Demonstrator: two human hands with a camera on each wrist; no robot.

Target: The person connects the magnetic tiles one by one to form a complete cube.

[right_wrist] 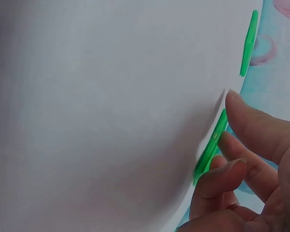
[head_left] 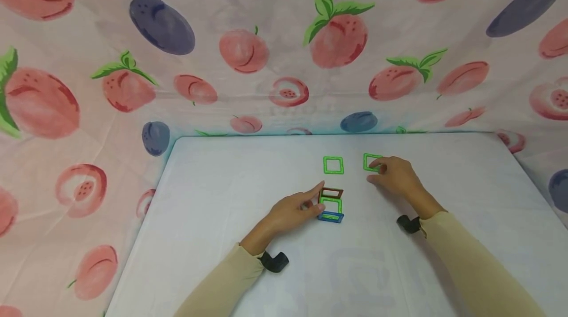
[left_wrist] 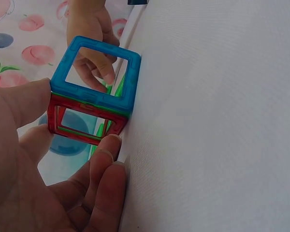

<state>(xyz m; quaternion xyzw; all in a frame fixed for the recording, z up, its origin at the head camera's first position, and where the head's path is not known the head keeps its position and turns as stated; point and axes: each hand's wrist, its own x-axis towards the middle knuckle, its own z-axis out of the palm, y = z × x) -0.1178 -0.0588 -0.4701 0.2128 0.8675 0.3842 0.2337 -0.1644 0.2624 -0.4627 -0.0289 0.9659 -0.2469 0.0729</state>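
My left hand (head_left: 290,212) holds a small open box of square magnetic tiles by its left side, thumb at the front corner and index finger reaching to the back. A blue tile (left_wrist: 130,82) forms one face of the box, and a red tile (left_wrist: 53,116) stands beside it. Green shows at its base in the head view. My right hand (head_left: 397,174) reaches over a green square tile (head_left: 366,161) lying at the back right. In the right wrist view, a fingertip touches that tile's edge (right_wrist: 212,142) while the thumb stays apart from it.
Another green square tile (head_left: 334,172) lies flat behind the box, left of my right hand. The white tabletop (head_left: 213,184) ends at a fruit-print cloth (head_left: 199,65) hanging behind it and to the sides. Black wrist mounts (head_left: 274,262) stick out below both hands.
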